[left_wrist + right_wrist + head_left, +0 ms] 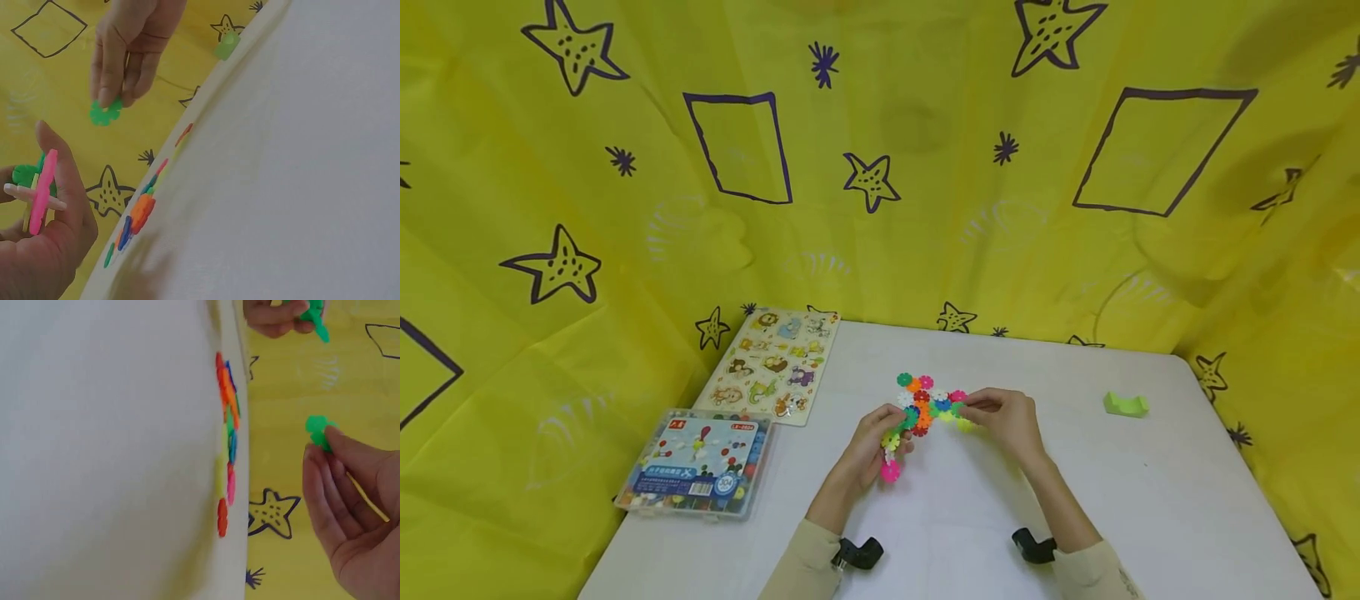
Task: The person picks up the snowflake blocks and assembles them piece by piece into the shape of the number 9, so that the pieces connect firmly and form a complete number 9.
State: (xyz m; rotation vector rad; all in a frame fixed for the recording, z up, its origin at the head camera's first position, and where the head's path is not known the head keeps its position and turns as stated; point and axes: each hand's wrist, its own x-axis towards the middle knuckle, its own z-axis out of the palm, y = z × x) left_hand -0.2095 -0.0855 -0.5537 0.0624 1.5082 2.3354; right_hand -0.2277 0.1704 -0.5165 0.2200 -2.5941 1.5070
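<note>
My left hand point(861, 446) holds a small chain of joined snowflake discs, with a pink disc point(891, 472) at its near end. In the left wrist view, the pink disc crosses a white one, and yellow and green discs show behind them. With thumb and fingertips my right hand point(1009, 423) pinches a single green snowflake disc point(317, 428), held apart from the left hand's chain. On the white table beyond the hands lies a group of colourful snowflake discs point(922, 412), red, orange, white, blue, green and pink among them; both hands overlap it in the head view.
At the left stands a clear plastic box point(762, 475) of coloured parts with a printed label. An animal puzzle board point(782, 364) lies behind it. A light green block point(1125, 405) sits at the right. Yellow patterned cloth point(917, 250) surrounds the table.
</note>
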